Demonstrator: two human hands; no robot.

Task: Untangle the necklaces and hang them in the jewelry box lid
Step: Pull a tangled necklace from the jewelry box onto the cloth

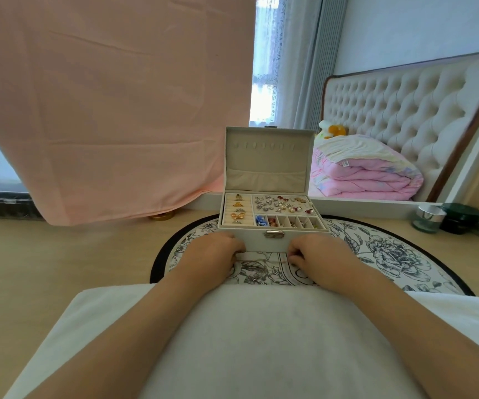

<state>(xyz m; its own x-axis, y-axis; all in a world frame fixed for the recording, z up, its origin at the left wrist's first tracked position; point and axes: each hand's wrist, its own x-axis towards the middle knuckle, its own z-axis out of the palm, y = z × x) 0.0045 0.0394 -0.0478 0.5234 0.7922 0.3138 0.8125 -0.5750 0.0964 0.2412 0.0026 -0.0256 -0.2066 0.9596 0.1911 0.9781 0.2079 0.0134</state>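
Pale wood tabletop (pixel 59 254) carried a round floral mat (pixel 391 254), and both your hands rested on it. Your left hand (pixel 212 253) and right hand (pixel 319 256) had their fingers curled down against the foot of the box (pixel 261 243). Whether either pinched a chain, I could not tell. The necklaces (pixel 257 272) lay in a tangle on the mat between them, at 4 o'clock from your left hand and 8 o'clock from your right, nearer the left. One thin strand seemed to run 9 to 3, hand to hand. From the tangle the open lid (pixel 267 156) stood upright at 12 o'clock, its hooks (pixel 264 145) bare. Farther out, a pink cloth (pixel 103 110) hung at 10 o'clock, jars (pixel 428 218) stood at 3 o'clock, and a bed (pixel 405 110) showed at 2 o'clock.
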